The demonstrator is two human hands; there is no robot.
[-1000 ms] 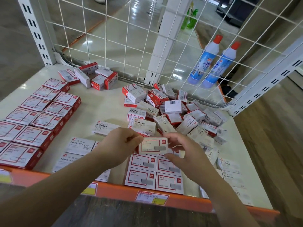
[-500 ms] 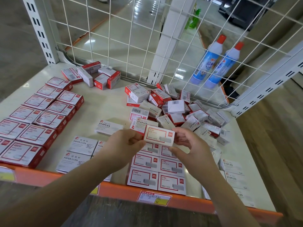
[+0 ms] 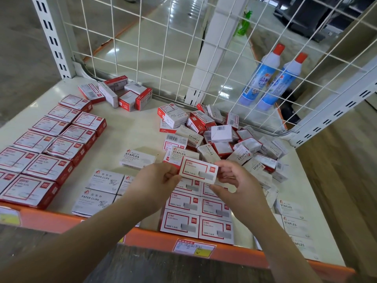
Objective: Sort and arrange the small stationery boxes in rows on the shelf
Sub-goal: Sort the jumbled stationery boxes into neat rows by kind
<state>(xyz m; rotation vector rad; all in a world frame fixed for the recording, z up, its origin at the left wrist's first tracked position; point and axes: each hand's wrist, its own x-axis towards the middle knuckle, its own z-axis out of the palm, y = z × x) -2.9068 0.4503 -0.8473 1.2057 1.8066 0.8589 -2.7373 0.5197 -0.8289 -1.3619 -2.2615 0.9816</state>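
Note:
A small white box with a red frame (image 3: 199, 170) hangs just above the shelf, held from both ends. My left hand (image 3: 157, 185) pinches its left edge and my right hand (image 3: 237, 181) pinches its right edge. Under it lie two columns of matching red-framed staple boxes (image 3: 197, 217), flat at the front of the cream shelf (image 3: 130, 127). Behind it is a loose heap of mixed small boxes (image 3: 222, 139). White paper-clip boxes (image 3: 98, 193) lie in rows to the left, partly hidden by my left forearm.
Rows of larger red-and-white boxes (image 3: 51, 148) fill the left side, with a small jumble (image 3: 120, 94) at the back. White staples boxes (image 3: 293, 221) line the right front. A wire mesh wall (image 3: 163, 58) backs the shelf; two blue bottles (image 3: 271, 78) stand behind it. The orange front rail (image 3: 151, 237) carries a price label.
Both hands have lifted the red-framed box slightly up and away from the rows and tilted it. The camera has shifted a little.

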